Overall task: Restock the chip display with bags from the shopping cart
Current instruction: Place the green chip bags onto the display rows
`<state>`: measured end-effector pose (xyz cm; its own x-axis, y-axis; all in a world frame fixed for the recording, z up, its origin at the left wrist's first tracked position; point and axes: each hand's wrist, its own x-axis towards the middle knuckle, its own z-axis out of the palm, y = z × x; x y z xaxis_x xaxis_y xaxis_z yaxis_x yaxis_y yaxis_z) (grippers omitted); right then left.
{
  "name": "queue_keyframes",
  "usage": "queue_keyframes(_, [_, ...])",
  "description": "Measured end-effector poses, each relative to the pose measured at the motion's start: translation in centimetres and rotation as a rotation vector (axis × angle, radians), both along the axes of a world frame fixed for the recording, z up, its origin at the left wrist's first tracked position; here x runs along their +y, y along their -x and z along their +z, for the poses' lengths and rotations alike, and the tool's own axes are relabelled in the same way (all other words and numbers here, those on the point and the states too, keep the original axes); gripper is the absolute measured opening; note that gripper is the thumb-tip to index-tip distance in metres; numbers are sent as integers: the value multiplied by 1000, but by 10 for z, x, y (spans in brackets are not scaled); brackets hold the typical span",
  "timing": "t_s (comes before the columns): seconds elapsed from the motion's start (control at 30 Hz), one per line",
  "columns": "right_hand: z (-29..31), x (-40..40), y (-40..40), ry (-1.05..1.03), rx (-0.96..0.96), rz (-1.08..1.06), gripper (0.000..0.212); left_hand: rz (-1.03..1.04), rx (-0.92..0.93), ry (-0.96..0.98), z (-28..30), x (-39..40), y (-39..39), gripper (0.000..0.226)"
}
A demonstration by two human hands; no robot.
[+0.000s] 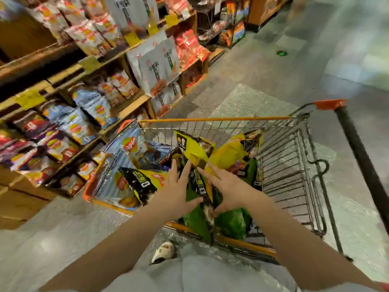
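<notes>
A wire shopping cart [290,161] with orange trim stands in the aisle, holding several chip bags: yellow-and-black ones [193,148], green ones [231,222] and a large blue striped one [124,144]. Both my hands reach into the cart. My left hand [179,186] lies with straight spread fingers on the bags. My right hand [225,186] is beside it, fingers extended, thumb against a narrow green-and-black bag [203,192] standing between the two hands. The chip display [69,127] fills the wooden shelves at left.
Wooden shelves at left carry blue, purple, red and white snack bags with yellow price tags [29,98]. Cardboard boxes [19,199] sit at the shelf foot. The cart's black handle [362,161] runs along the right. Grey floor [273,66] stretches ahead.
</notes>
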<state>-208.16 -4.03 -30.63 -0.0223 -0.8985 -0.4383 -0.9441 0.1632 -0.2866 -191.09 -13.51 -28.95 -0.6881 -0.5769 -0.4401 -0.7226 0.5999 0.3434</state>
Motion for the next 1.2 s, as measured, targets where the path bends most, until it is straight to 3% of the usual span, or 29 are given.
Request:
queue_keyframes(0.13, [-22, 2, -8, -8, -83, 135, 133, 382, 180, -301, -13, 29, -5, 115])
queue_keyframes(0.27, [-29, 6, -19, 5, -127, 169, 125, 650, 293, -385, -16, 41, -4, 110])
queue_keyframes(0.53, [-32, -1, -31, 231, -194, 78, 123, 493, 357, -309, 9, 33, 14, 95])
queue_keyframes(0.87, [-4, -29, -68, 539, -349, -432, 117, 163, 338, -233, 62, -17, 28, 76])
queue_keyframes(1.0, [5, -55, -79, 405, -300, -464, 115, 130, 281, -184, 56, -46, 20, 73])
queue_keyframes(1.13, [-9, -82, -77, 245, -365, -344, 101, 164, 144, 106, 23, -55, -6, 76])
queue_keyframes(1.2, [-18, -92, -70, 214, -398, -286, 95, 256, 166, 216, 12, -48, -21, 77])
